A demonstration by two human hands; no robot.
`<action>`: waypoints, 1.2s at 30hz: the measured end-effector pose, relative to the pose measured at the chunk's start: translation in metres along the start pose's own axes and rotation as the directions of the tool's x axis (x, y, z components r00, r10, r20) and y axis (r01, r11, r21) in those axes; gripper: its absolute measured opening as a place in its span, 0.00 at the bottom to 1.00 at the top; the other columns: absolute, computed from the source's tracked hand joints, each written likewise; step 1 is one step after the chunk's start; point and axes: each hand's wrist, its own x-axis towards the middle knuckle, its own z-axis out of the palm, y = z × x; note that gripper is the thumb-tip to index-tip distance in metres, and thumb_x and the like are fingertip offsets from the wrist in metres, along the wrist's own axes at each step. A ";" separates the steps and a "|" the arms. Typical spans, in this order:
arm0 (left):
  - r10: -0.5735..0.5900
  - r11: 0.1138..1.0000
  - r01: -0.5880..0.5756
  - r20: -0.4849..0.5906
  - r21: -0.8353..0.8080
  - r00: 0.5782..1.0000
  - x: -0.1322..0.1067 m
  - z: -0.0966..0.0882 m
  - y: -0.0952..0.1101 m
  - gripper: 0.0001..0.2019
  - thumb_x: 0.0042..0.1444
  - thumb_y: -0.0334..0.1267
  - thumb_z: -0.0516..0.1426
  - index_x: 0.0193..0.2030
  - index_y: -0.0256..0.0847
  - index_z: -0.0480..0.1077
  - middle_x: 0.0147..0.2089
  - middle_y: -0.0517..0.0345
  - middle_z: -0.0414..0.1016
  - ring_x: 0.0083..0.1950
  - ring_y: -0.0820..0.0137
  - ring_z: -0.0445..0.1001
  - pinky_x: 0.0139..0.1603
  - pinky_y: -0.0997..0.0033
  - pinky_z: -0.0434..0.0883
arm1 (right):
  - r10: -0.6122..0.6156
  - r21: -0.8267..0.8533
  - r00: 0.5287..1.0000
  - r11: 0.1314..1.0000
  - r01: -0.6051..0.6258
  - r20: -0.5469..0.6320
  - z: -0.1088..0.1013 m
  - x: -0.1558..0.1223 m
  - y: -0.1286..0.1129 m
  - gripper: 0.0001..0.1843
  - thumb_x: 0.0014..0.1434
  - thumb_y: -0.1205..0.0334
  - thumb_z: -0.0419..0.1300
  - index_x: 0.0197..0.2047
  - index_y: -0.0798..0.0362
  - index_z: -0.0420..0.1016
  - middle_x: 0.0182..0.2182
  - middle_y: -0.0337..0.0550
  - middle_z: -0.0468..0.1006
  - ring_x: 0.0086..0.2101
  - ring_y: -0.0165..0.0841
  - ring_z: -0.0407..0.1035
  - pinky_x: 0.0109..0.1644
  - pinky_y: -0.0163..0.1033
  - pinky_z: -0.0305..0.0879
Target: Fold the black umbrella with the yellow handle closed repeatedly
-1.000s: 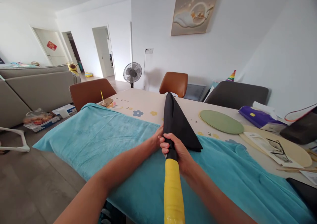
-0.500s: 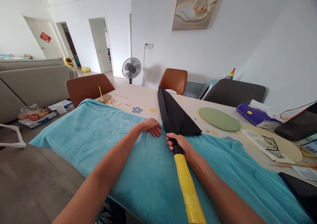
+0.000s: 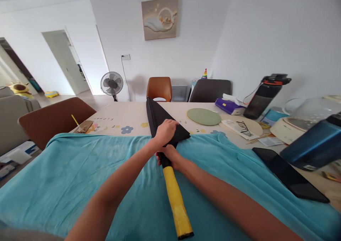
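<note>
A folded black umbrella with a yellow-wrapped handle lies lengthwise over the table edge, its tip pointing away from me. My right hand is closed around the black neck between canopy and handle. Just beyond it, my left hand rests on the canopy cloth, fingers curled over it and partly hidden; one digit points right. The two hands nearly touch. Under the handle and my forearms spreads a turquoise blanket, draped across the near part of the table.
On the right are a green oval mat, eyeglasses, a purple tissue pack, a dark bottle, a blue bottle and a black tablet. Chairs stand behind the table; a fan is farther back.
My left hand has moved from the blanket beside the umbrella onto its canopy. My right hand keeps its hold on the neck. The view has turned right, showing bottles and more of the tablet.
</note>
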 end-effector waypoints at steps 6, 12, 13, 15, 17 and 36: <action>0.227 0.949 -0.297 0.426 0.105 0.876 0.038 0.043 0.003 0.19 0.51 0.24 0.45 0.45 0.41 0.69 0.53 0.53 0.68 0.55 0.63 0.62 0.51 0.60 0.62 | -0.025 0.007 1.000 1.000 0.025 -0.011 0.004 -0.003 -0.002 0.07 0.46 0.73 0.55 0.19 0.56 0.64 0.15 0.39 0.68 0.15 0.28 0.62 0.14 0.35 0.64; 0.200 0.962 -0.254 0.370 0.103 0.907 0.051 0.038 -0.004 0.11 0.52 0.28 0.46 0.34 0.40 0.69 0.41 0.53 0.72 0.47 0.65 0.66 0.43 0.69 0.65 | 0.026 0.001 0.999 1.000 -0.026 -0.026 0.004 0.000 -0.003 0.07 0.45 0.70 0.60 0.21 0.57 0.65 0.15 0.39 0.68 0.14 0.28 0.62 0.12 0.35 0.64; 0.199 0.969 -0.234 0.315 0.076 0.928 0.052 0.033 -0.004 0.11 0.53 0.28 0.46 0.35 0.40 0.68 0.41 0.53 0.72 0.47 0.66 0.67 0.42 0.70 0.66 | 0.029 0.005 0.999 1.000 -0.029 -0.026 0.003 0.001 -0.003 0.07 0.45 0.70 0.61 0.22 0.58 0.65 0.15 0.40 0.69 0.14 0.28 0.62 0.12 0.35 0.64; 0.187 0.982 -0.190 0.201 -0.007 0.962 0.053 0.020 -0.004 0.11 0.53 0.29 0.46 0.39 0.41 0.66 0.41 0.54 0.71 0.45 0.69 0.67 0.43 0.71 0.65 | 0.037 0.014 0.999 0.999 -0.037 -0.032 0.002 0.003 -0.002 0.07 0.45 0.68 0.62 0.23 0.58 0.66 0.16 0.40 0.69 0.14 0.28 0.62 0.13 0.35 0.65; 0.155 0.984 -0.144 0.099 -0.107 0.983 0.051 0.003 -0.008 0.11 0.53 0.29 0.45 0.40 0.41 0.64 0.39 0.56 0.71 0.41 0.72 0.68 0.43 0.72 0.65 | 0.042 0.028 0.998 0.999 -0.041 -0.040 0.000 0.005 -0.001 0.08 0.44 0.67 0.62 0.22 0.58 0.66 0.15 0.40 0.70 0.14 0.28 0.62 0.13 0.34 0.65; -0.556 0.742 0.457 -0.068 -0.490 0.829 -0.087 -0.076 -0.145 0.08 0.44 0.34 0.45 0.27 0.39 0.65 0.26 0.62 0.65 0.29 0.74 0.67 0.32 0.75 0.66 | 0.056 0.095 0.998 0.994 -0.055 -0.008 -0.006 0.007 -0.002 0.09 0.46 0.68 0.63 0.22 0.60 0.66 0.18 0.40 0.68 0.16 0.24 0.61 0.14 0.30 0.62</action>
